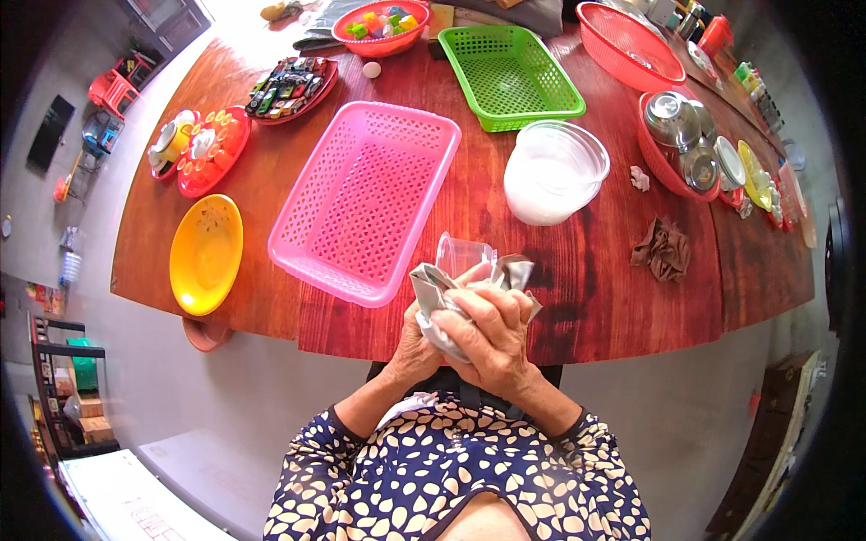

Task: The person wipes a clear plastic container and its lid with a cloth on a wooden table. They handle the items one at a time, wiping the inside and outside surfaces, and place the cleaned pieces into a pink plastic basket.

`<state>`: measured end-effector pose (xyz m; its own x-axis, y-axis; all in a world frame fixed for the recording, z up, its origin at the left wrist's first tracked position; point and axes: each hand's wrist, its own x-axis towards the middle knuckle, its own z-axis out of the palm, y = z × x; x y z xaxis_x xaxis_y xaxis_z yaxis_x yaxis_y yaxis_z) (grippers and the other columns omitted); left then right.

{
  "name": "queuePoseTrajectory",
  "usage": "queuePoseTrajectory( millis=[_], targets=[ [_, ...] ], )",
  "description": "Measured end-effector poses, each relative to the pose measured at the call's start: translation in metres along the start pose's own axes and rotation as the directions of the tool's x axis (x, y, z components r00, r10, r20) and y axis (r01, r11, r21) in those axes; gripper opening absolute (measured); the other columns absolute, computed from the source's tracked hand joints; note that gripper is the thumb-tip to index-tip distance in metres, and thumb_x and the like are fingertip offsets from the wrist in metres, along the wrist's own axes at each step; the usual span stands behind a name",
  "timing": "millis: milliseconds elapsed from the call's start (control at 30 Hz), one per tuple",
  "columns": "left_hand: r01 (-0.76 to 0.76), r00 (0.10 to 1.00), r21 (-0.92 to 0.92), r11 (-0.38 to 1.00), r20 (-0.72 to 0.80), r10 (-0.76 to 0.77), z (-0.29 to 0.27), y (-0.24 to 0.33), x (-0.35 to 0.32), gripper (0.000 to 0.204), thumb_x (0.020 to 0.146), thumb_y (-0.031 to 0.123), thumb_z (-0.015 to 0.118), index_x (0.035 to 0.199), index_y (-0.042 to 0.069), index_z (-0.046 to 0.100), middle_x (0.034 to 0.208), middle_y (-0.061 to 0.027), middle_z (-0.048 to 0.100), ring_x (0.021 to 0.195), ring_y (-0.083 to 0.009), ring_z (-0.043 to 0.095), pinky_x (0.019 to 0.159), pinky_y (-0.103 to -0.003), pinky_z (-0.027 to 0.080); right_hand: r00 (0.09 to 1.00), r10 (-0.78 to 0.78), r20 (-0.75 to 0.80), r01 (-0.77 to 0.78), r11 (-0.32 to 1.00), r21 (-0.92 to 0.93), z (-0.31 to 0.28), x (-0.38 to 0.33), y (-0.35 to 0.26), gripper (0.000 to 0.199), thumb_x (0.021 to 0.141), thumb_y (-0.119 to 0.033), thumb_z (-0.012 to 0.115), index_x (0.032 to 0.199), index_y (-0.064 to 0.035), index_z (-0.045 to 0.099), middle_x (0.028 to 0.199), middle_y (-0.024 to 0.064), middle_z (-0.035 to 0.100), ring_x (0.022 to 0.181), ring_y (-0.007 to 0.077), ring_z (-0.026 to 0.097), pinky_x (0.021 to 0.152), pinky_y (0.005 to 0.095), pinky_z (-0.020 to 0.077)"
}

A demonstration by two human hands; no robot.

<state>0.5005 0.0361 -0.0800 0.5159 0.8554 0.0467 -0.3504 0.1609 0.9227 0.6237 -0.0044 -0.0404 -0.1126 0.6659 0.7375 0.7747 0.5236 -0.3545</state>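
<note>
Both hands are together in front of me at the table's near edge. My right hand (pixel 492 338) is closed over a crumpled grey-white cloth (pixel 429 287), its fingers wrapped round the bundle. Below and to the left, my left hand (pixel 415 350) is pressed against the same bundle; the right hand and the cloth cover most of its fingers. Out of the top of the cloth stands a clear plastic cup (pixel 465 249), its lower part hidden. A pink perforated basket (pixel 293 221) lies just to the left. Beyond the hands is a clear tub with white contents (pixel 555 176).
On the wooden table (pixel 577 311) are a yellow oval plate (pixel 206 255), a tray of toy cars (pixel 287 88), a green basket (pixel 514 77), a red basket with metal bowls (pixel 649 149) and a crumpled brown cloth (pixel 663 250). A red basin (pixel 631 45) stands at the far right.
</note>
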Motion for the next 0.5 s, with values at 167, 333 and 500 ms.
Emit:
queuePoseTrajectory(
  millis=[167,333,500],
  targets=[
    [-0.145,0.989,0.004,0.989,0.017,0.145,-0.013,-0.009,-0.006,0.03,0.096,0.017,0.056,0.123,0.004,0.053,0.117,-0.0042,0.061,0.108,-0.0127,0.057,0.093,-0.029,0.047,0.994,0.091,0.052,-0.093,0.995,0.038,0.004,0.021,0.013,0.03,0.077,-0.025,0.068,0.102,-0.0089,0.065,0.114,0.0054,0.062,0.112,0.0265,0.054,0.091,0.0396,0.0333],
    [-0.058,0.995,-0.138,0.989,0.077,0.069,0.002,0.002,-0.003,0.016,0.099,0.007,0.048,0.114,0.003,0.054,0.121,-0.0057,0.057,0.108,-0.0083,0.05,0.092,-0.026,0.045,0.982,0.189,0.021,-0.19,0.977,0.092,0.012,0.04,0.046,0.026,0.081,-0.017,0.066,0.104,-0.0059,0.064,0.099,0.0103,0.065,0.096,0.0259,0.062,0.084,0.0396,0.0437],
    [-0.042,0.989,0.027,0.999,0.142,0.038,0.001,-0.005,-0.004,0.007,0.098,0.008,0.051,0.103,0.004,0.054,0.117,-0.0047,0.059,0.1,-0.0068,0.05,0.09,-0.026,0.045,0.618,0.556,0.556,-0.786,0.444,0.429,0.021,0.049,0.088,0.019,0.093,-0.012,0.056,0.105,0.0012,0.063,0.088,0.0037,0.063,0.078,0.0069,0.058,0.063,0.0231,0.048]
  ],
)
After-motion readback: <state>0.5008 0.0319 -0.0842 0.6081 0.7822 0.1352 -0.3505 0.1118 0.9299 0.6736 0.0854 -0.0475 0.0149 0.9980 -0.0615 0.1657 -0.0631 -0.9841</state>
